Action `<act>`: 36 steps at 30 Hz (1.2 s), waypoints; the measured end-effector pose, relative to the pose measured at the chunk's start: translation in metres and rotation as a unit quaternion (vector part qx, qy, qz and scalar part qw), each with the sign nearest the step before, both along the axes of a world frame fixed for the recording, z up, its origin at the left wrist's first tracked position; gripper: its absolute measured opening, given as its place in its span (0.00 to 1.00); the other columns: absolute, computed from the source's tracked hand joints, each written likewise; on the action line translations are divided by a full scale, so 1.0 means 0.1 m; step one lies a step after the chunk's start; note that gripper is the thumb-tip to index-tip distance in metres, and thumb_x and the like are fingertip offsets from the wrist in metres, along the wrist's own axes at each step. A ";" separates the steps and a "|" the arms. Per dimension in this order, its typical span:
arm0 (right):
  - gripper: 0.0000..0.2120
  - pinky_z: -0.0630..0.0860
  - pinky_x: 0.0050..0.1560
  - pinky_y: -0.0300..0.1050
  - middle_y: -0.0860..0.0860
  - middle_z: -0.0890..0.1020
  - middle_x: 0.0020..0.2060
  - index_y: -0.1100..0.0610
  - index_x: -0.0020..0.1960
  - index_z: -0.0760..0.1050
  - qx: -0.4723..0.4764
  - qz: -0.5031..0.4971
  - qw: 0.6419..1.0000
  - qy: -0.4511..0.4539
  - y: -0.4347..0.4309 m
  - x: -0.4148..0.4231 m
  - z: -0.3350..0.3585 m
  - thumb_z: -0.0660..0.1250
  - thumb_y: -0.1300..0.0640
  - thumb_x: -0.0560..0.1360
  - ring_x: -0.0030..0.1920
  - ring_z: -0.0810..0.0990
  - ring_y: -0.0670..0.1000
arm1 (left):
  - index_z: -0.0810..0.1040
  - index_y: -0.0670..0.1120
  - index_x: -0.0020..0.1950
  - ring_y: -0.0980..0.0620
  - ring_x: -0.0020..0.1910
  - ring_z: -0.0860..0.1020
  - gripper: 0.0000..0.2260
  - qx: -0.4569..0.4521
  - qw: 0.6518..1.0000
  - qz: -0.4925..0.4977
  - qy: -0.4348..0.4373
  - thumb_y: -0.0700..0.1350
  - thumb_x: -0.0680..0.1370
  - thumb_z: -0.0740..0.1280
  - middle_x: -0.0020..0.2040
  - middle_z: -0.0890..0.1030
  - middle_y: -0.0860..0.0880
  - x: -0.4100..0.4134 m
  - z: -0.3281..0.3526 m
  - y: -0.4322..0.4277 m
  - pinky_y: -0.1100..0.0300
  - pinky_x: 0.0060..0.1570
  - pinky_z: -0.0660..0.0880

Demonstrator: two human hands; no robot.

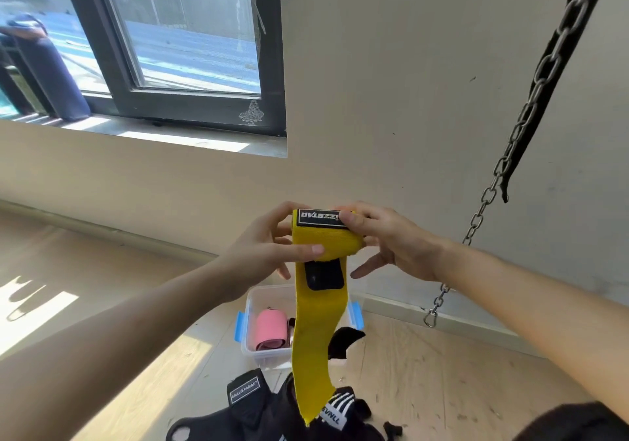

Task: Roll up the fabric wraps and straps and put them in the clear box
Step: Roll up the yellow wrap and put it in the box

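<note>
Head view. Yellow wrap (320, 321) part-rolled, held mid-frame between both hands. Roll axis runs 9-to-3. The loose tail hangs toward 6, with a black fastener patch on it just under the roll. Left hand (272, 246) grips the 9 o'clock end, thumb across the front. Right hand (391, 239) pinches the 3 o'clock end at the label, lower fingers spread free. Judgement: the tail has yet to be wound up. Clear box (249, 318) at 6, below the hands, pink roll (270, 330) inside. Roll label upside down, reads "…ZZSTAR", start covered. Black straps (258, 406) nearer at 6, lettering not legible
</note>
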State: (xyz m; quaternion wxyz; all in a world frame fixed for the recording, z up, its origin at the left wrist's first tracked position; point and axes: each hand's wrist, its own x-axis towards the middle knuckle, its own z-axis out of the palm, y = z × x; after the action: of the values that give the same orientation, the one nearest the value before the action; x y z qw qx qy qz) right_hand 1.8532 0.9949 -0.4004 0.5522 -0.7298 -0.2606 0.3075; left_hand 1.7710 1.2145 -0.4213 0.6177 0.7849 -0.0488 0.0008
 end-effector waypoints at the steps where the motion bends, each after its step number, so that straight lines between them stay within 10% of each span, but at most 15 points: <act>1: 0.27 0.84 0.47 0.55 0.52 0.80 0.61 0.48 0.67 0.75 -0.001 0.008 1.000 0.020 0.00 0.00 0.00 0.65 0.36 0.73 0.60 0.82 0.57 | 0.74 0.54 0.64 0.50 0.51 0.84 0.25 -0.002 1.000 0.002 -0.008 0.52 0.69 0.76 0.52 0.84 0.53 0.00 0.00 0.00 0.61 0.36 0.79; 15: 0.25 0.81 0.40 0.44 0.54 0.83 0.56 0.55 0.66 0.75 0.064 -0.003 0.998 0.026 0.01 -0.01 0.00 0.76 0.49 0.73 0.56 0.83 0.55 | 0.68 0.58 0.71 0.49 0.57 0.83 0.32 -0.031 0.997 -0.039 0.064 0.50 0.71 0.79 0.61 0.81 0.51 -0.01 -0.02 0.01 0.59 0.41 0.80; 20: 0.26 0.83 0.46 0.48 0.55 0.82 0.57 0.54 0.66 0.74 0.071 -0.009 0.996 -0.049 -0.02 -0.01 -0.02 0.76 0.57 0.70 0.56 0.84 0.55 | 0.72 0.59 0.69 0.45 0.58 0.84 0.34 -0.040 0.989 -0.078 0.118 0.67 0.66 0.75 0.61 0.83 0.51 -0.03 -0.02 0.00 0.60 0.40 0.80; 27: 0.30 0.84 0.52 0.47 0.50 0.78 0.59 0.48 0.67 0.70 0.015 0.014 0.980 -0.200 0.01 -0.04 -0.09 0.79 0.59 0.70 0.58 0.80 0.51 | 0.75 0.56 0.65 0.49 0.52 0.84 0.25 -0.057 0.996 0.001 0.076 0.60 0.70 0.72 0.54 0.84 0.50 0.01 -0.04 -0.03 0.61 0.38 0.78; 36: 0.32 0.83 0.55 0.58 0.54 0.80 0.63 0.48 0.68 0.72 0.009 0.038 0.997 0.066 0.05 -0.06 -0.10 0.66 0.32 0.70 0.60 0.82 0.58 | 0.73 0.55 0.67 0.48 0.54 0.84 0.29 -0.067 0.997 0.032 -0.011 0.52 0.67 0.76 0.56 0.82 0.52 0.00 -0.02 0.02 0.58 0.43 0.82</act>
State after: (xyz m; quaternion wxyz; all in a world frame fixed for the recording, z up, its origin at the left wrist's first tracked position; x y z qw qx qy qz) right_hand 1.8477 0.9999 -0.4103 0.5627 -0.6925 -0.2541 0.3732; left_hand 1.7710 1.2166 -0.4236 0.6680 0.7429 -0.0307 0.0323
